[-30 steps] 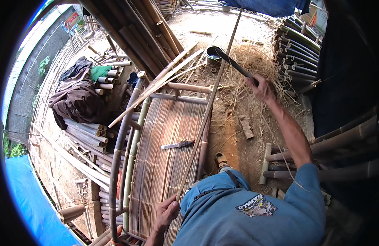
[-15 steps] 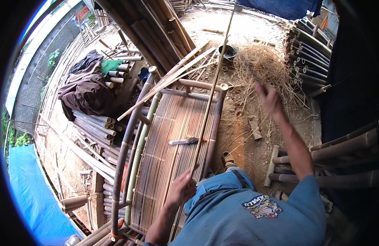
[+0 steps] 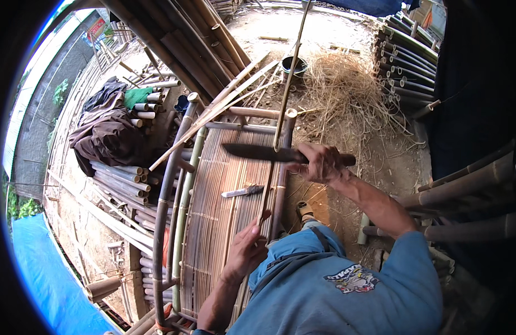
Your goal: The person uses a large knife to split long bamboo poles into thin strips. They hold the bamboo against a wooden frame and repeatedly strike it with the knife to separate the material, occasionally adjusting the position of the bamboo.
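My right hand (image 3: 320, 163) is wrapped round the handle of a machete (image 3: 249, 152), whose dark, slightly blurred blade points left. The blade lies across a long bamboo strip (image 3: 286, 100), hiding a short piece of it; whether it cuts in, I cannot tell. Lower down, my left hand (image 3: 247, 252) is closed on the strip's near part, thumb up along it. Below both is a bamboo bench (image 3: 213, 223) with a slatted top. On the slats rests a smaller knife (image 3: 241, 192) with a pale blade and dark wrapped handle, touched by neither hand.
Split bamboo lengths (image 3: 213, 120) lean across the bench's far left corner. Beyond it stand a dark bucket (image 3: 294, 66) and a heap of shavings (image 3: 344, 84). Bamboo poles (image 3: 121, 184) are stacked at left under dark cloth (image 3: 110, 137). More bamboo frames (image 3: 464, 206) stand at right.
My right hand has come down and left, bringing the machete, blurred before, across the strip. My left hand still grips the strip in about the same place. The whole view has shifted slightly.
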Available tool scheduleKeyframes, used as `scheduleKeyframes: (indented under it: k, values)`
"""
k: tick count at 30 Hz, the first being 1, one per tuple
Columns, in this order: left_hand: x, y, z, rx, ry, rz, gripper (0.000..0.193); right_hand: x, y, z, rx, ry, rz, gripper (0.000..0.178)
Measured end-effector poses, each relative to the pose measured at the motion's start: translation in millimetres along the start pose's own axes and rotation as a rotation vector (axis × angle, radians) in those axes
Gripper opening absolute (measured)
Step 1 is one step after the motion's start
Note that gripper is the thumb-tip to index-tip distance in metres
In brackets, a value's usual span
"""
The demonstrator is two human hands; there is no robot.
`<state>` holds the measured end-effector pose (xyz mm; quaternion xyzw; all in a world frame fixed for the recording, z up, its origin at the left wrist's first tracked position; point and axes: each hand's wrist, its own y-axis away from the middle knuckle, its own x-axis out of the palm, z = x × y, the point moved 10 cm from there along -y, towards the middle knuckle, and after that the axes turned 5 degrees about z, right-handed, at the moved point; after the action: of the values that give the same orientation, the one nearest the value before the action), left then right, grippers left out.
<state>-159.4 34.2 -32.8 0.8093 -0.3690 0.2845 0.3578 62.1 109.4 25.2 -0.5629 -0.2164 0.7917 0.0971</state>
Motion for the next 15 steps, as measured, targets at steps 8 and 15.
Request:
scheduleKeyframes:
  k: [8, 15]
  values:
    - [-47, 112, 53, -0.190, -0.023, -0.107, 0.061, -32, -10, -195, 0.495, 0.032, 0.097, 0.062]
    - [-67, 55, 37, -0.031, -0.257, -0.119, 0.048, -7, -11, -79, 0.405, -0.274, 0.092, 0.064]
